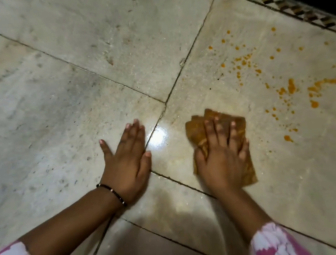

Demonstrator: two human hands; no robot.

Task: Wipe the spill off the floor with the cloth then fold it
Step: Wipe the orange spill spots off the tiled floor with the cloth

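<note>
An orange-brown cloth [198, 130] lies bunched on the pale marble floor [79, 84], and my right hand [222, 155] presses flat on top of it with fingers spread. Orange spill drops and smears [290, 86] dot the tile to the upper right of the cloth, apart from it. My left hand [128, 160] rests flat on the floor to the left of the cloth, fingers apart, holding nothing. A thin dark bracelet sits on the left wrist.
Dark grout lines cross the floor between large tiles. A patterned border strip [286, 5] and a dark area beyond it run along the upper right. A bright light glare [158, 137] shines between my hands. Toes show at the bottom edge.
</note>
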